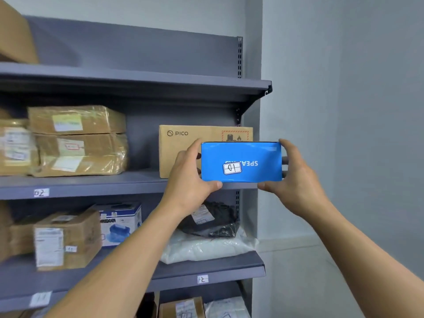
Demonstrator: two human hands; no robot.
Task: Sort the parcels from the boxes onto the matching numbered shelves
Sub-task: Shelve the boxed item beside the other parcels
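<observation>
- Fingers of the left hand curl round the left end of a glossy blue rectangular cardboard parcel. The thumb presses under its lower edge and the index finger lies at its upper corner.
- Fingers of the right hand grip the right end the same way, thumb beneath and index finger on top.
- The blue parcel is held level in the air at centre right of the frame, in front of the right end of the grey metal shelving.
- A small white sticker on its front carries handwritten digits 0 and 1, and the white print beside it reads upside down.
- Behind the parcel, a brown cardboard box printed PICO stands on the middle shelf, partly hidden by the parcel and the left hand.
- At middle left, tape-wrapped brown cardboard parcels are stacked on that same shelf, whose front edge bears a white label 02.
- Lower down, a black plastic bag lies on a white plastic bag, above a label 12.
</observation>
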